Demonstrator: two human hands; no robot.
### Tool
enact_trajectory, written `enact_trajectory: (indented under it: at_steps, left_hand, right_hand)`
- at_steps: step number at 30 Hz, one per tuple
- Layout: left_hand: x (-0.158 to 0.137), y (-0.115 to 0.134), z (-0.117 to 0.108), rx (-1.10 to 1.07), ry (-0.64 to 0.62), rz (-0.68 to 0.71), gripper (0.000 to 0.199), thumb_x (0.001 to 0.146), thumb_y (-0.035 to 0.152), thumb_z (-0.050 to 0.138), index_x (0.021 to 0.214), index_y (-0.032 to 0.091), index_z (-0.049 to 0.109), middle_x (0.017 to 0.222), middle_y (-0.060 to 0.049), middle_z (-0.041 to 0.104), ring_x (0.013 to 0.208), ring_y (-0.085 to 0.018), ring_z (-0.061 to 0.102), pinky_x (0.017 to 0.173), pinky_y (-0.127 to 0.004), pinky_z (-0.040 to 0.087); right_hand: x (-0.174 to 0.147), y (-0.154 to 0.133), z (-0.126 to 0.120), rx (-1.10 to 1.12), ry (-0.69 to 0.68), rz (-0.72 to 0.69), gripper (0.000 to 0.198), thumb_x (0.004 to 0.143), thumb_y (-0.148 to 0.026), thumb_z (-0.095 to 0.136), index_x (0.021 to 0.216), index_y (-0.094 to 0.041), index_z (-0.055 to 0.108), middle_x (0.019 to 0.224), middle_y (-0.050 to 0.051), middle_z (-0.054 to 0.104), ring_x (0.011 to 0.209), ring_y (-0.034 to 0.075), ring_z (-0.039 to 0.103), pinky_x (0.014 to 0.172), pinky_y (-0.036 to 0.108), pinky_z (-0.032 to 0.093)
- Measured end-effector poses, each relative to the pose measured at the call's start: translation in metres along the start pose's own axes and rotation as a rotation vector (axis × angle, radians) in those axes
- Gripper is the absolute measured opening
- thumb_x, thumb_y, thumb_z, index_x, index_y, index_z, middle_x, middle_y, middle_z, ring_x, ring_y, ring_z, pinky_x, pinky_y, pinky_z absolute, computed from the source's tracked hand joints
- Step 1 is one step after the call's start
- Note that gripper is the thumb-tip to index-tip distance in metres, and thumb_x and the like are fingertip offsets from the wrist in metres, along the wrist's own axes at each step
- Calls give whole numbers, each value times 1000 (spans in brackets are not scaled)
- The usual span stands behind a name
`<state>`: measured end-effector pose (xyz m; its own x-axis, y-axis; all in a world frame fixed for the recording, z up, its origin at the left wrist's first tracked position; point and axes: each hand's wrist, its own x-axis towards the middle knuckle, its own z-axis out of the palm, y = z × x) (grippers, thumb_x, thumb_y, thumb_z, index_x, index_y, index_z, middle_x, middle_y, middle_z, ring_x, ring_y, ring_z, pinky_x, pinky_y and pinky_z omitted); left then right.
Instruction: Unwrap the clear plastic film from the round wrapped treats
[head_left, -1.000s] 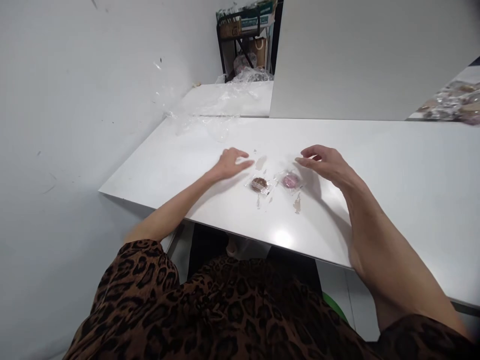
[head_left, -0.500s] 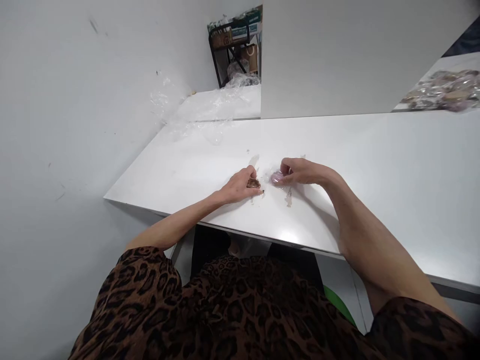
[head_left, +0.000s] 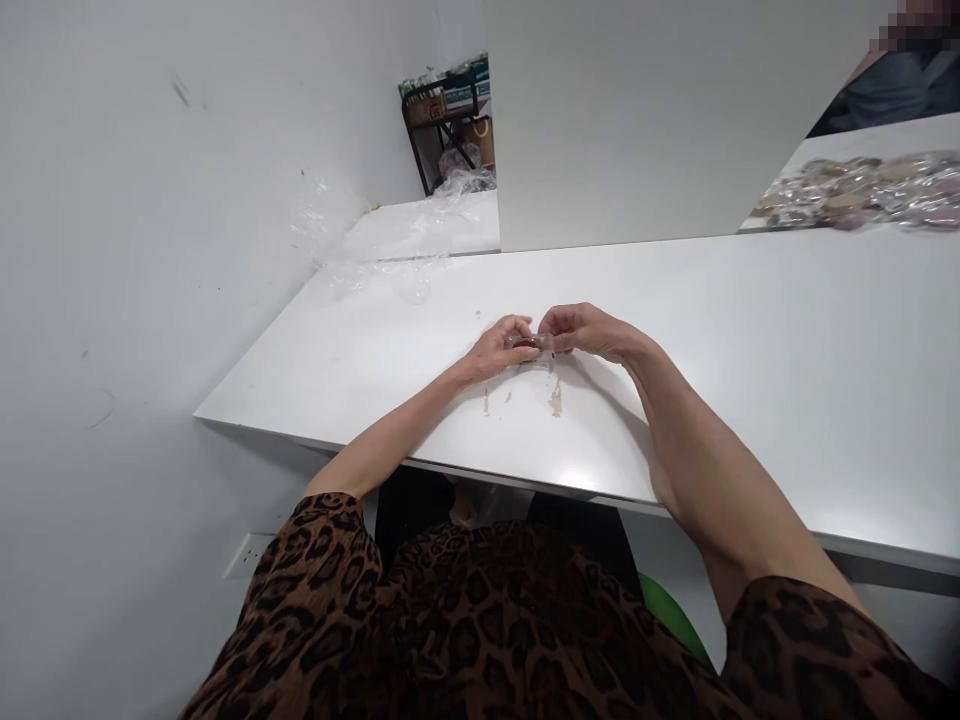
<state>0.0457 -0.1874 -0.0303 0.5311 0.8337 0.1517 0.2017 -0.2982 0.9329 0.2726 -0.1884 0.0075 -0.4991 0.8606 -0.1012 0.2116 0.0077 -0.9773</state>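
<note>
Close together above the white table (head_left: pixel 420 400), my two hands work on one small reddish-brown piece in clear plastic wrap (head_left: pixel 531 343). My left hand (head_left: pixel 499 348) has its thumb and fingers closed round the piece from the left. On the right side, my right hand (head_left: pixel 589 328) pinches the edge of the clear wrap with thumb and forefinger. Fingers cover much of the piece, so its exact kind is not visible. Just in front of the hands, beige smears (head_left: pixel 555 398) mark the tabletop.
Loose clear plastic film (head_left: pixel 397 275) lies at the table's back left, against the wall. A grey upright panel (head_left: pixel 637 120) borders the back. Behind it at right lies a pile of plastic-wrapped pieces (head_left: pixel 862 190), near a person's dark clothing. A black rack (head_left: pixel 442 120) holds boxes.
My hands have come together and moved slightly away from me. The pink wrapped piece in my right hand no longer shows; that hand now pinches wrap at the brown piece. The view has shifted slightly.
</note>
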Motion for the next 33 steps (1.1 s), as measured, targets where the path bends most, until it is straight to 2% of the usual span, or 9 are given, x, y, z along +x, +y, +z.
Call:
enact_trajectory:
  at_steps: [3, 7, 12, 15, 18, 24, 27, 31, 33]
  left_hand:
    - [5, -10, 7, -136, 14, 3, 45, 82, 41, 79, 104, 22, 45, 99, -2, 61, 88, -14, 63, 86, -34, 51]
    - [3, -18, 16, -58, 170, 57, 59, 78, 40, 83, 114, 25, 39, 97, 2, 54, 82, -11, 59, 83, -32, 51]
    - [-4, -19, 11, 242, 208, 165, 64, 76, 39, 85, 121, 24, 42, 107, -3, 54, 96, -16, 58, 89, -36, 50]
    - [-8, -18, 4, 241, 105, 181, 72, 77, 40, 84, 131, 27, 38, 115, -5, 51, 96, -16, 60, 89, -37, 52]
    - [-12, -15, -4, 187, -54, 141, 81, 82, 37, 80, 145, 30, 29, 125, -8, 47, 100, -17, 64, 93, -41, 54]
    - [-22, -1, -17, 348, -150, 12, 124, 71, 46, 89, 166, 32, 9, 153, -19, 37, 140, -41, 43, 116, -67, 36]
    - [-23, 3, -19, 292, -142, -7, 134, 69, 57, 90, 168, 36, 2, 166, -20, 23, 150, -45, 31, 117, -69, 33]
    - [-21, 3, -15, 235, -45, 15, 126, 75, 64, 83, 168, 38, 2, 173, -18, 9, 155, -45, 23, 117, -68, 34]
    - [-21, 2, -12, 276, -31, 35, 119, 78, 66, 79, 168, 36, 7, 172, -19, 14, 156, -44, 23, 118, -68, 33]
  right_hand:
    - [-3, -2, -8, -39, 33, -16, 34, 77, -45, 83, 90, -17, 71, 90, 7, 70, 77, 16, 57, 69, 30, 45]
    - [-5, -8, -5, -208, 23, -63, 45, 87, -55, 72, 115, -20, 71, 116, 11, 71, 94, 22, 62, 77, 33, 48]
    - [-2, -14, 12, -484, -99, -18, 29, 83, -43, 73, 100, -20, 68, 100, 7, 70, 91, 22, 61, 77, 33, 45]
    - [0, -14, 17, -541, -115, -31, 24, 85, -42, 70, 90, -20, 63, 87, 3, 65, 79, 18, 54, 70, 31, 40]
    - [0, -12, 20, -551, -139, -75, 20, 87, -39, 66, 88, -20, 60, 89, 4, 65, 80, 19, 54, 69, 31, 40]
    - [0, -11, 30, -556, -151, -113, 20, 86, -26, 67, 105, -22, 61, 104, 3, 74, 90, 20, 64, 79, 32, 48]
    - [-3, -14, 25, -590, 17, -129, 12, 88, -25, 63, 100, -22, 60, 106, 5, 74, 94, 22, 65, 84, 34, 47]
    - [-13, -10, 2, -741, 464, -109, 12, 93, -33, 58, 99, -22, 58, 110, 8, 72, 98, 23, 63, 84, 34, 44]
    - [-22, -2, -12, -902, 496, 8, 10, 93, -31, 57, 94, -22, 56, 107, 11, 70, 94, 25, 62, 78, 34, 42]
